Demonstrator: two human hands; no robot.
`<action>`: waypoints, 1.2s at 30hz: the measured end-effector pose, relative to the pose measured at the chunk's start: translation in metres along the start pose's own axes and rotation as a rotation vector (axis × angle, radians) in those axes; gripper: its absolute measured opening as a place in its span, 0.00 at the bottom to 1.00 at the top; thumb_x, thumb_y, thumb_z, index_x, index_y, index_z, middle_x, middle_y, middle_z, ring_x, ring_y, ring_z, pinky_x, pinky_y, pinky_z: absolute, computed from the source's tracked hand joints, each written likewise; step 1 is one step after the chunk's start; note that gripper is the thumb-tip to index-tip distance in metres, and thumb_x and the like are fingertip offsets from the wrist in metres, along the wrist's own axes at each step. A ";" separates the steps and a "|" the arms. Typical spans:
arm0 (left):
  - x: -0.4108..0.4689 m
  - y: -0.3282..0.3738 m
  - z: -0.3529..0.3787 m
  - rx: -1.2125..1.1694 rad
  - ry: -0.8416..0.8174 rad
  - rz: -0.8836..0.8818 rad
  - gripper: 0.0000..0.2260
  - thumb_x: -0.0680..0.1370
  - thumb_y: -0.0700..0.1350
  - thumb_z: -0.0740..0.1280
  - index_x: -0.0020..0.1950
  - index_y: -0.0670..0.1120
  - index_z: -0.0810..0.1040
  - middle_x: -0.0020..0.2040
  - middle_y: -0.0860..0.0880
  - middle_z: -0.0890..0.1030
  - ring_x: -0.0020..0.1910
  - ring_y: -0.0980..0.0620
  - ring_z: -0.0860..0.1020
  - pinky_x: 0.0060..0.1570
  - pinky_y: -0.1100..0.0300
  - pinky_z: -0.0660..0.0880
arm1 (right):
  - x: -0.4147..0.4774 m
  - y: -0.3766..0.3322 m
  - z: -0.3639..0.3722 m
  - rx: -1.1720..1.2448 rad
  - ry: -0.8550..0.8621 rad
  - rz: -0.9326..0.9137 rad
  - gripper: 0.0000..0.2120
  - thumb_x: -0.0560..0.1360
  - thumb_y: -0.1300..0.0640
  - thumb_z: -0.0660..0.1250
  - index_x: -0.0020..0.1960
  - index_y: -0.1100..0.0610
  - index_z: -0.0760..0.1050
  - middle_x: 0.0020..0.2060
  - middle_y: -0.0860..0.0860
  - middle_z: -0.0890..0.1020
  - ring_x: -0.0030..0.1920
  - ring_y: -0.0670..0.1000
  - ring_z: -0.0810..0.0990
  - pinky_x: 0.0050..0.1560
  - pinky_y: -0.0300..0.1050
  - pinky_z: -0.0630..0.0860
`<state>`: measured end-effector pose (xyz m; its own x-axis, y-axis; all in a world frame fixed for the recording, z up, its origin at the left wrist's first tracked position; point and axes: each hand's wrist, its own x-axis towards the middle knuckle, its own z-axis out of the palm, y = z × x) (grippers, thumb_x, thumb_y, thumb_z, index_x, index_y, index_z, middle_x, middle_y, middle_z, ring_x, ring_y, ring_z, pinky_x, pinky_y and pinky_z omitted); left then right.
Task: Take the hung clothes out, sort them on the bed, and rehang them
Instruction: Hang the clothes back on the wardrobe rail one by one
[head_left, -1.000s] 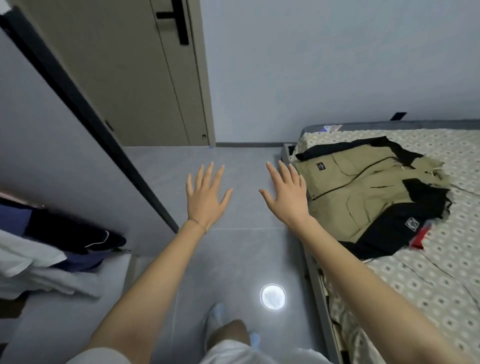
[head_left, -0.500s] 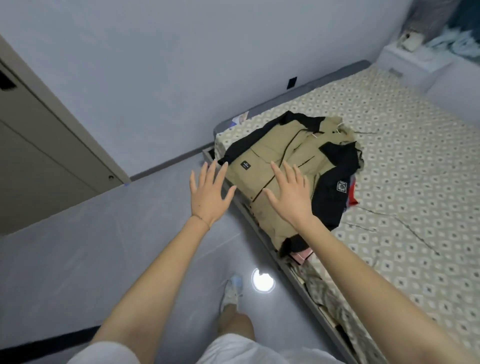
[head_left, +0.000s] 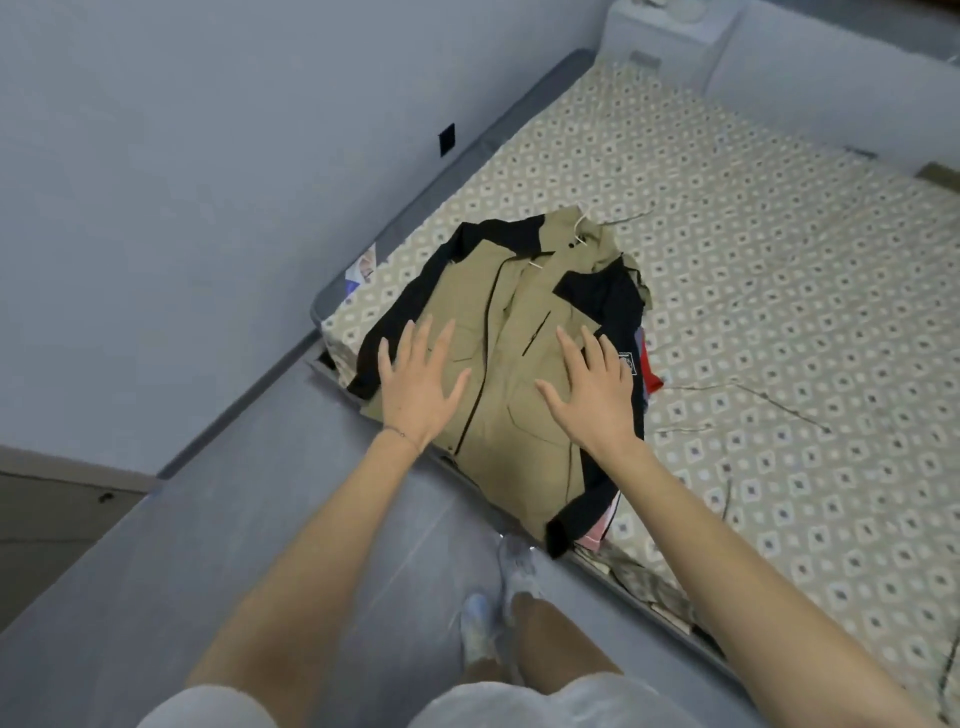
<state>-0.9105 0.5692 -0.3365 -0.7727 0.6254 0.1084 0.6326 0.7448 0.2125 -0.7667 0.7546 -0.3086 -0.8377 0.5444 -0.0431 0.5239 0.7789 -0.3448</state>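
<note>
A khaki jacket with black sleeves (head_left: 511, 332) lies on top of a small pile of clothes at the near corner of the bed (head_left: 779, 291). A white hanger hook (head_left: 582, 223) sticks out at its collar. Red and pink garments (head_left: 652, 376) peek out from under its right side. My left hand (head_left: 418, 387) is spread flat over the jacket's left front, fingers straight. My right hand (head_left: 592, 392) is spread the same way over its right front. Neither hand grips anything; whether they touch the cloth is not clear.
The bed has a patterned beige sheet and a grey frame (head_left: 415, 208) against the wall. A grey nightstand (head_left: 670, 26) stands at the far head end. Grey floor (head_left: 260, 519) lies to the left. My feet (head_left: 498, 613) stand beside the bed edge.
The view has swung from the wardrobe and door towards the bed. Both open hands now hover over the jacket instead of over the floor.
</note>
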 end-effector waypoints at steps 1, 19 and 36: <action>0.015 0.002 0.006 0.002 -0.014 0.016 0.29 0.80 0.62 0.52 0.79 0.51 0.61 0.78 0.44 0.62 0.78 0.43 0.58 0.75 0.38 0.51 | 0.012 0.006 0.002 0.001 -0.003 0.009 0.34 0.79 0.39 0.60 0.80 0.48 0.53 0.78 0.56 0.58 0.78 0.59 0.53 0.75 0.62 0.54; 0.269 0.021 0.122 0.031 -0.147 0.067 0.27 0.81 0.58 0.58 0.78 0.47 0.62 0.77 0.44 0.64 0.77 0.43 0.60 0.75 0.38 0.53 | 0.245 0.111 0.045 0.063 -0.065 0.261 0.33 0.80 0.41 0.59 0.80 0.49 0.52 0.79 0.56 0.55 0.78 0.59 0.50 0.76 0.61 0.51; 0.453 -0.006 0.340 -0.041 -0.339 0.274 0.31 0.80 0.63 0.45 0.81 0.52 0.56 0.80 0.46 0.58 0.80 0.45 0.53 0.76 0.41 0.44 | 0.399 0.192 0.201 0.078 -0.082 0.494 0.33 0.80 0.42 0.60 0.80 0.50 0.52 0.79 0.55 0.51 0.79 0.56 0.44 0.78 0.56 0.43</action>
<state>-1.2464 0.9270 -0.6187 -0.5116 0.8446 -0.1577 0.8038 0.5353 0.2594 -1.0320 1.0587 -0.5804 -0.5041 0.8130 -0.2914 0.8501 0.4075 -0.3336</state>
